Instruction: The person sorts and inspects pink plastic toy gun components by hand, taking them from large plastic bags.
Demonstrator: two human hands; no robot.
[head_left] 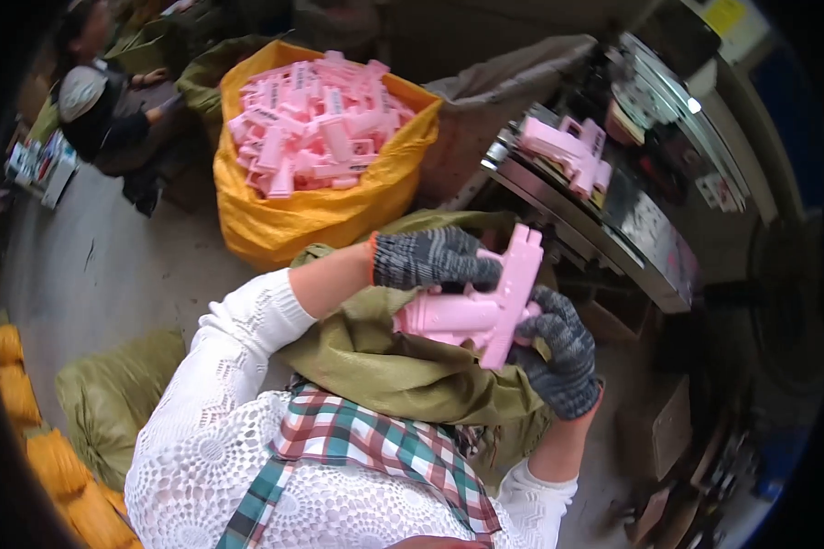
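Observation:
Between my hands, above the olive-green woven sack point(366, 343) at my lap, is a pink plastic toy pistol point(515, 293), its long part slanting upward to the right. My left hand point(435, 258), in a dark grey knitted glove with an orange cuff, is closed on its left side. In a matching glove, my right hand point(563, 352) grips it from the right, with the fingertips partly hidden. More pink plastic point(444, 313) shows just left of it, over the sack's mouth; whether it is a separate piece I cannot tell.
A yellow woven sack point(316, 220) heaped with pink toy pistols point(320, 119) stands ahead. On the machine point(604, 224) at right lie more pink pieces point(568, 151). A person point(110, 110) sits far left. A stuffed green sack point(119, 398) and orange bundles point(59, 467) lie left.

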